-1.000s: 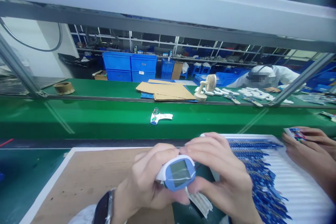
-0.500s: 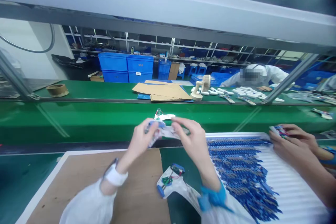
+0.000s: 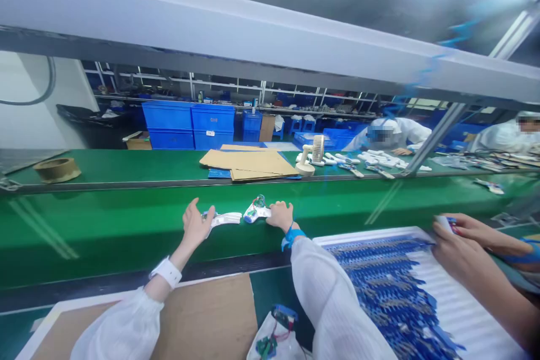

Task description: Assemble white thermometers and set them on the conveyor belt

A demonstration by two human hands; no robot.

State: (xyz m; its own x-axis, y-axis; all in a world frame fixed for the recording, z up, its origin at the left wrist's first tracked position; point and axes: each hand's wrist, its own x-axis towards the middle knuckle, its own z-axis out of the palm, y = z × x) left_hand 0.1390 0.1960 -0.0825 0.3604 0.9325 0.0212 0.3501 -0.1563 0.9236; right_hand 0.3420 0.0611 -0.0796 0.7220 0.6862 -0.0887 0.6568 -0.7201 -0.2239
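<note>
My left hand (image 3: 194, 225) is over the green belt with its thumb and fingers spread. Beside its thumb lies a white curved handle shell (image 3: 228, 217), its wider end partly hidden by the hand. My right hand (image 3: 282, 215) reaches onto the belt and has its fingers closed round the handle of a second white shell (image 3: 256, 211). That shell carries a green circuit board, wires and a blue part at its wide end. Closer to me, a third open shell (image 3: 272, 340) with a board and red wires lies on the bench, cut off by the frame.
Brown cardboard (image 3: 211, 315) covers the bench at left. A white tray (image 3: 459, 292) of blue parts stands at right, where a co-worker's hands (image 3: 468, 242) hold a small piece. Across the belt are a tape roll (image 3: 57, 170), cardboard sheets (image 3: 253, 163) and a small fan (image 3: 310, 156).
My hands have moved apart and forward onto the belt. The shell held between them now lies by my left hand, and my right hand has taken hold of the other shell. The view has shifted.
</note>
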